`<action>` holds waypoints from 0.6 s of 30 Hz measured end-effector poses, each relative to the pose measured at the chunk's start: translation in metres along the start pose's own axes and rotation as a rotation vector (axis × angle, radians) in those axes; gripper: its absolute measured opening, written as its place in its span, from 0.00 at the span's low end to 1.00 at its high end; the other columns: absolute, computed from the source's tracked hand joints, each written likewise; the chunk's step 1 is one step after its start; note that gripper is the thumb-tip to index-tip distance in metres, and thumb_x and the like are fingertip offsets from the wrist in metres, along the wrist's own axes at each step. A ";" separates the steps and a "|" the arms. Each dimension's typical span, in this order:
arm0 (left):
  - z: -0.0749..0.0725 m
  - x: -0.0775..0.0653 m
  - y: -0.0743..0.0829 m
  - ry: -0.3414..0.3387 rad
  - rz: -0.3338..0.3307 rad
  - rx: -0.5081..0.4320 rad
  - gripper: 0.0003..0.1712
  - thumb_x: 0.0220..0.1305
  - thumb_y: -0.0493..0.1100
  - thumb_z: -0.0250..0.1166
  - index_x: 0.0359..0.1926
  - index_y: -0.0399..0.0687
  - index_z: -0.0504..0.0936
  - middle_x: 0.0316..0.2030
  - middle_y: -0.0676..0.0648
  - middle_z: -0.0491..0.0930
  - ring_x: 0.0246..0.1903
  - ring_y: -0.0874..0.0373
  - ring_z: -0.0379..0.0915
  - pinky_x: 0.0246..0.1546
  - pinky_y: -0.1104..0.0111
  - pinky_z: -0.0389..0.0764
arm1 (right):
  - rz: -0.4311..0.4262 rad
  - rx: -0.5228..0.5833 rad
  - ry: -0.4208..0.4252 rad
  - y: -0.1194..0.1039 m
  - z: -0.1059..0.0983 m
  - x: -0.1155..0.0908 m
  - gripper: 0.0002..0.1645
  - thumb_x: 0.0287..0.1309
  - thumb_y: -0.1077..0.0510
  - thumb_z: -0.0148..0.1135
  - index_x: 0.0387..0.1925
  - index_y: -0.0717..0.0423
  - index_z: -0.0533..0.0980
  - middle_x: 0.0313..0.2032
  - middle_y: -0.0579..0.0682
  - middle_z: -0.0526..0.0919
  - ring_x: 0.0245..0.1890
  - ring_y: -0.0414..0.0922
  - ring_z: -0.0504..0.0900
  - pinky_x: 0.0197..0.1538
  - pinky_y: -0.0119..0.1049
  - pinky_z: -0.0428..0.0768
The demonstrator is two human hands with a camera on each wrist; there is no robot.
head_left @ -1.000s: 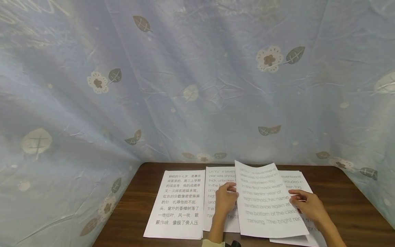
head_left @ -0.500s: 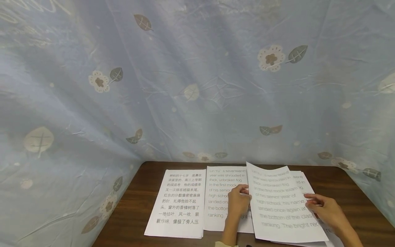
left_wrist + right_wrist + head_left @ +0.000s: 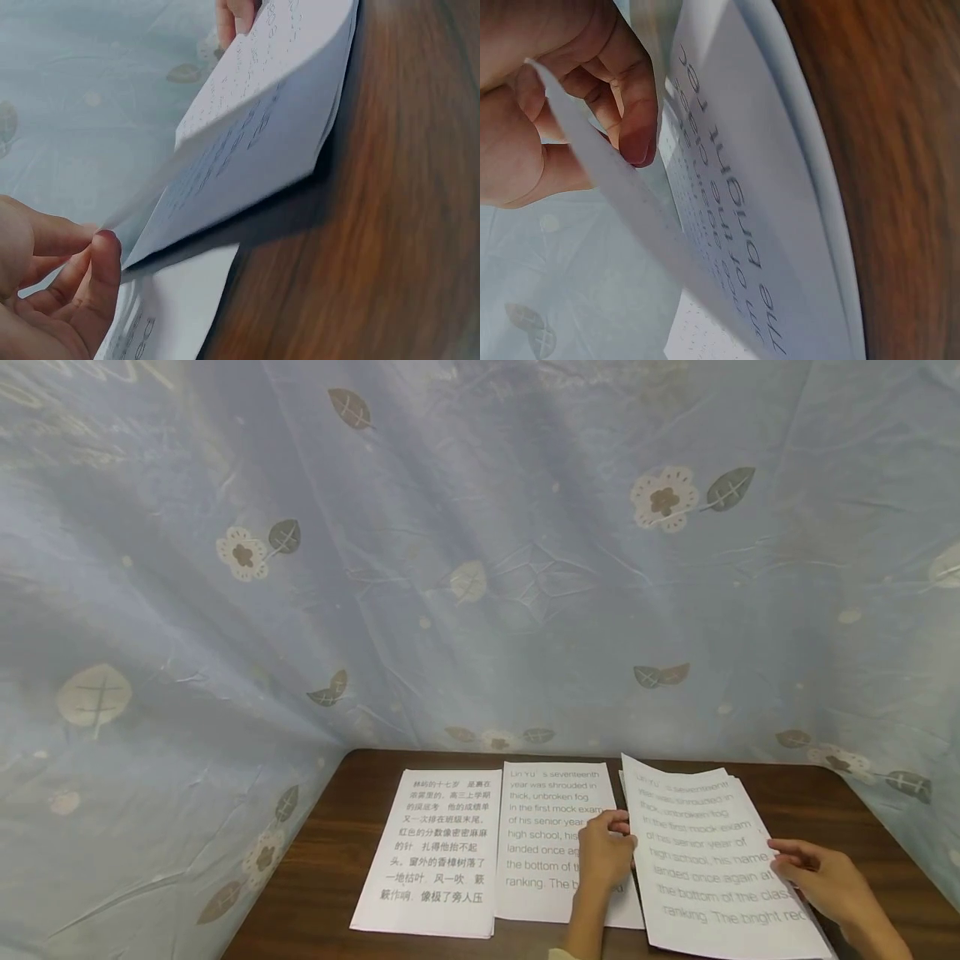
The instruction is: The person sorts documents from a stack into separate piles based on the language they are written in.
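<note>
My left hand pinches the left edge of a sheet of paper printed in large English text. At the sheet's right edge is my right hand, holding it between thumb and fingers. The held sheet bows upward over a stack of printed paper, which it mostly hides in the head view. Close up, the left hand has thumb and finger together on the sheet's thin edge. The right wrist view shows the right hand at the raised sheet, above printed pages.
A middle stack of English pages lies left of the held sheet, partly under my left forearm. Farther left lies a stack with Chinese text. All rest on a dark brown wooden table, with a patterned pale blue curtain behind.
Both hands have carried the sheet to the right, from partly over the middle pages to over the right stack. More of the middle pages shows.
</note>
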State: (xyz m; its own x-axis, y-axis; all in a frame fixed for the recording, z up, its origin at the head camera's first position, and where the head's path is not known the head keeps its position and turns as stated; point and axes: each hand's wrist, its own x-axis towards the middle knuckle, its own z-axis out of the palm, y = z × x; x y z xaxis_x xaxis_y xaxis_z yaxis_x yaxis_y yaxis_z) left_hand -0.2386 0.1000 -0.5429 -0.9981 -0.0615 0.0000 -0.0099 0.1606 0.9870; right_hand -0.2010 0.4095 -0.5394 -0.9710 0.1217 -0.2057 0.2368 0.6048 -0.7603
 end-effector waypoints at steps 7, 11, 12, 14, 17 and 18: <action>0.009 0.000 0.001 0.010 0.023 0.031 0.18 0.60 0.27 0.72 0.50 0.44 0.90 0.33 0.55 0.84 0.20 0.70 0.75 0.18 0.79 0.76 | 0.018 -0.019 0.002 0.008 -0.008 0.001 0.36 0.75 0.50 0.64 0.71 0.72 0.71 0.47 0.50 0.87 0.36 0.36 0.81 0.37 0.34 0.85; 0.012 0.001 0.000 0.012 0.033 0.048 0.18 0.59 0.28 0.72 0.50 0.44 0.90 0.33 0.54 0.85 0.21 0.71 0.74 0.19 0.79 0.76 | 0.019 -0.021 0.005 0.009 -0.010 0.000 0.35 0.76 0.51 0.64 0.70 0.73 0.70 0.45 0.49 0.87 0.36 0.37 0.80 0.36 0.33 0.85; 0.013 0.001 -0.001 0.013 0.036 0.051 0.18 0.59 0.27 0.72 0.50 0.44 0.90 0.33 0.54 0.85 0.21 0.71 0.74 0.20 0.79 0.76 | 0.018 -0.024 0.004 0.008 -0.010 0.000 0.35 0.76 0.51 0.63 0.70 0.73 0.70 0.44 0.49 0.87 0.36 0.37 0.80 0.36 0.33 0.85; 0.015 0.002 -0.003 0.016 0.035 0.055 0.18 0.59 0.28 0.72 0.49 0.44 0.91 0.32 0.54 0.85 0.22 0.71 0.74 0.21 0.78 0.77 | 0.020 -0.025 0.006 0.008 -0.010 -0.001 0.34 0.76 0.52 0.63 0.70 0.74 0.70 0.44 0.48 0.86 0.36 0.37 0.80 0.36 0.33 0.85; 0.017 0.004 -0.005 0.019 0.039 0.066 0.18 0.58 0.28 0.73 0.49 0.44 0.91 0.32 0.55 0.85 0.21 0.71 0.74 0.21 0.77 0.77 | 0.020 -0.017 0.003 0.009 -0.010 0.000 0.34 0.76 0.53 0.64 0.69 0.74 0.71 0.44 0.49 0.86 0.35 0.36 0.81 0.36 0.33 0.86; 0.017 0.004 -0.006 0.019 0.038 0.070 0.18 0.59 0.28 0.73 0.49 0.45 0.91 0.32 0.55 0.85 0.21 0.71 0.74 0.21 0.77 0.77 | 0.019 -0.015 0.002 0.010 -0.010 0.000 0.34 0.75 0.53 0.64 0.69 0.74 0.71 0.44 0.49 0.86 0.35 0.36 0.81 0.36 0.33 0.86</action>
State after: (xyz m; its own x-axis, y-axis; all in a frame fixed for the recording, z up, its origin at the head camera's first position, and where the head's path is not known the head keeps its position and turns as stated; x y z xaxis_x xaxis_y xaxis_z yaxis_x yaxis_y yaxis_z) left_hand -0.2436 0.1159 -0.5519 -0.9965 -0.0727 0.0410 0.0231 0.2317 0.9725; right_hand -0.1989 0.4235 -0.5409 -0.9663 0.1348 -0.2191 0.2550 0.6140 -0.7470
